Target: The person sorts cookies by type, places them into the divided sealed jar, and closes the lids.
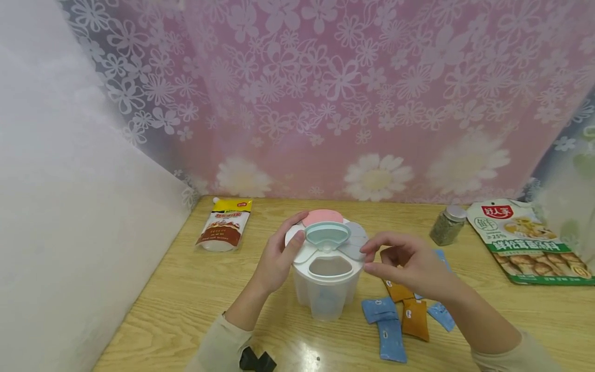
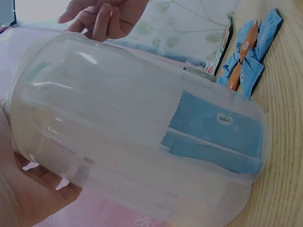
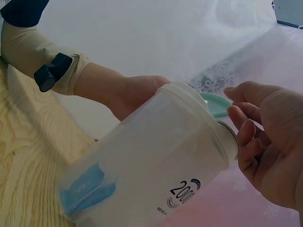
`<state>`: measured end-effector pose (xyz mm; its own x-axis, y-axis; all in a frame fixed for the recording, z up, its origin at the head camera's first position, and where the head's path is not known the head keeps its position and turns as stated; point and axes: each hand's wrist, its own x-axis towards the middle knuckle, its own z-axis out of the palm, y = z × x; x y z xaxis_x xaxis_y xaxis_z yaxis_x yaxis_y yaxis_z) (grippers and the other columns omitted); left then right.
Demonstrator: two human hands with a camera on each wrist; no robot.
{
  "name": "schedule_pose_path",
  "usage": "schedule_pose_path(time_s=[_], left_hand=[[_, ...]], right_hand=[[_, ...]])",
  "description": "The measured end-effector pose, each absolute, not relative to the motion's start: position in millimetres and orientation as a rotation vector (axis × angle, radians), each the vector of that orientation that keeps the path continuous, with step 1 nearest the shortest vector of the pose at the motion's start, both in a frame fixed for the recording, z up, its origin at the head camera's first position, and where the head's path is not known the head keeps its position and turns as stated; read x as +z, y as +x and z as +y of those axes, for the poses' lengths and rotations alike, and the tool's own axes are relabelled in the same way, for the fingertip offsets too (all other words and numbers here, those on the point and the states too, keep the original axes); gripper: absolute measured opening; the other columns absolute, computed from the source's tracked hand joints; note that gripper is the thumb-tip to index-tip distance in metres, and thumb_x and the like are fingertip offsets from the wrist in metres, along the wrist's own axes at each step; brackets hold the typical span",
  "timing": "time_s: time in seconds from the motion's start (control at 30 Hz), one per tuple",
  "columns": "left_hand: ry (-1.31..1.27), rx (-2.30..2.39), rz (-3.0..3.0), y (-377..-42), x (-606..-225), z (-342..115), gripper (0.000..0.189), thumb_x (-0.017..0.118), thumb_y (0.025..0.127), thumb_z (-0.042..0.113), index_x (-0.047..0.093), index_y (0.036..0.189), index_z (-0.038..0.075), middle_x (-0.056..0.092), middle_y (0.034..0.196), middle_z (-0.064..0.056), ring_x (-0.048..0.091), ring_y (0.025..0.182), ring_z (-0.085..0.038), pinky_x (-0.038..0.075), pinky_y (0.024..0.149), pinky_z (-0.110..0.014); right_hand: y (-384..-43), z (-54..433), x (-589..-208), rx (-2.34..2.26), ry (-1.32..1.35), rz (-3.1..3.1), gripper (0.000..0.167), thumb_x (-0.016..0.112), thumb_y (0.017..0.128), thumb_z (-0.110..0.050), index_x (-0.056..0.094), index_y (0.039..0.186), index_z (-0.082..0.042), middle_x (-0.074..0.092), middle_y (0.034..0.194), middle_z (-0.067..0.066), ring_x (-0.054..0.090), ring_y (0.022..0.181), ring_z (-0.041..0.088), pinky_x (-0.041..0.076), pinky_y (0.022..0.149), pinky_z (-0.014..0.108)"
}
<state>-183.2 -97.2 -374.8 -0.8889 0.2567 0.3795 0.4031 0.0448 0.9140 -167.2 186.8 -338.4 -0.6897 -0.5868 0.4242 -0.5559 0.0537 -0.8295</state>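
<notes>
A clear plastic storage canister (image 1: pixel 327 299) stands on the table, its white lid fitted with pink, grey and mint-green flaps. The mint-green flap (image 1: pixel 327 233) is raised above an uncovered opening. Through the wall, a blue packet (image 2: pixel 215 125) shows at the bottom. My left hand (image 1: pixel 277 253) grips the canister's lid edge from the left, thumb on top and fingers round the far side. By the lid's right edge is my right hand (image 1: pixel 409 263), its fingers loosely bent with nothing between them; in the right wrist view its fingertips are close to the green flap.
Several blue packets (image 1: pixel 392 340) and orange packets (image 1: pixel 415 319) lie right of the canister. Farther right stand a small glass jar (image 1: pixel 447 227) and a large seasoning bag (image 1: pixel 530 243). A spouted pouch (image 1: pixel 225 225) lies at the back left, near the white wall.
</notes>
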Motion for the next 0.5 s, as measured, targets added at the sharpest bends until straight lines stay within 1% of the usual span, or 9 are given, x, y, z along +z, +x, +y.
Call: schedule_pose_path(time_s=[0.07, 0.13, 0.23, 0.3, 0.4, 0.43, 0.5], left_hand=[[-0.699, -1.975, -2.179, -184, -375, -98, 0.046, 0.047, 0.106, 0.028, 0.045, 0.148, 0.01, 0.047, 0.152, -0.012, 0.047, 0.137, -0.027, 0.043, 0.106, -0.02], [-0.702, -1.973, -2.174, -184, -375, -98, 0.046, 0.047, 0.106, 0.028, 0.045, 0.148, 0.01, 0.047, 0.152, -0.012, 0.048, 0.136, -0.027, 0.043, 0.105, -0.02], [-0.705, -1.972, -2.174, -184, -375, -98, 0.046, 0.048, 0.106, 0.028, 0.045, 0.148, 0.01, 0.047, 0.152, -0.012, 0.048, 0.136, -0.027, 0.043, 0.105, -0.02], [-0.707, -1.971, -2.177, -184, -374, -97, 0.047, 0.048, 0.106, 0.028, 0.045, 0.149, 0.01, 0.047, 0.152, -0.012, 0.047, 0.137, -0.027, 0.043, 0.105, -0.02], [-0.708, -1.97, -2.175, -185, -375, -97, 0.047, 0.048, 0.106, 0.028, 0.045, 0.149, 0.01, 0.047, 0.152, -0.012, 0.047, 0.137, -0.028, 0.044, 0.105, -0.02], [-0.71, -1.97, -2.172, -184, -375, -97, 0.047, 0.048, 0.106, 0.029, 0.045, 0.149, 0.01, 0.047, 0.152, -0.012, 0.048, 0.137, -0.028, 0.043, 0.105, -0.02], [-0.712, -1.971, -2.168, -184, -376, -97, 0.047, 0.048, 0.106, 0.029, 0.045, 0.149, 0.009, 0.047, 0.152, -0.012, 0.047, 0.137, -0.028, 0.043, 0.105, -0.02]], right_hand=[[-168, 193, -340, -1.769, -1.257, 2.189, 0.031, 0.062, 0.088, 0.016, 0.066, 0.111, -0.005, 0.066, 0.097, -0.005, 0.04, 0.052, 0.017, 0.038, 0.042, 0.028], [-171, 199, -343, -1.78, -1.348, 2.109, 0.038, 0.061, 0.085, 0.021, 0.065, 0.115, -0.003, 0.066, 0.099, -0.002, 0.04, 0.053, 0.017, 0.038, 0.042, 0.028], [-172, 207, -349, -1.769, -1.41, 2.014, 0.044, 0.061, 0.083, 0.024, 0.063, 0.118, -0.002, 0.067, 0.103, -0.001, 0.041, 0.053, 0.017, 0.04, 0.042, 0.027], [-173, 212, -354, -1.758, -1.402, 1.962, 0.045, 0.061, 0.082, 0.025, 0.062, 0.119, 0.001, 0.068, 0.105, 0.001, 0.042, 0.052, 0.018, 0.042, 0.042, 0.028], [-173, 218, -363, -1.717, -1.29, 1.95, 0.04, 0.062, 0.084, 0.022, 0.062, 0.118, 0.002, 0.068, 0.107, 0.0, 0.041, 0.051, 0.022, 0.045, 0.044, 0.031], [-173, 220, -367, -1.709, -1.262, 1.94, 0.037, 0.062, 0.084, 0.021, 0.061, 0.118, 0.004, 0.068, 0.107, 0.0, 0.04, 0.05, 0.022, 0.044, 0.043, 0.033], [-174, 224, -375, -1.695, -1.192, 1.939, 0.036, 0.063, 0.085, 0.019, 0.061, 0.118, 0.005, 0.069, 0.108, 0.0, 0.037, 0.049, 0.023, 0.043, 0.042, 0.035]])
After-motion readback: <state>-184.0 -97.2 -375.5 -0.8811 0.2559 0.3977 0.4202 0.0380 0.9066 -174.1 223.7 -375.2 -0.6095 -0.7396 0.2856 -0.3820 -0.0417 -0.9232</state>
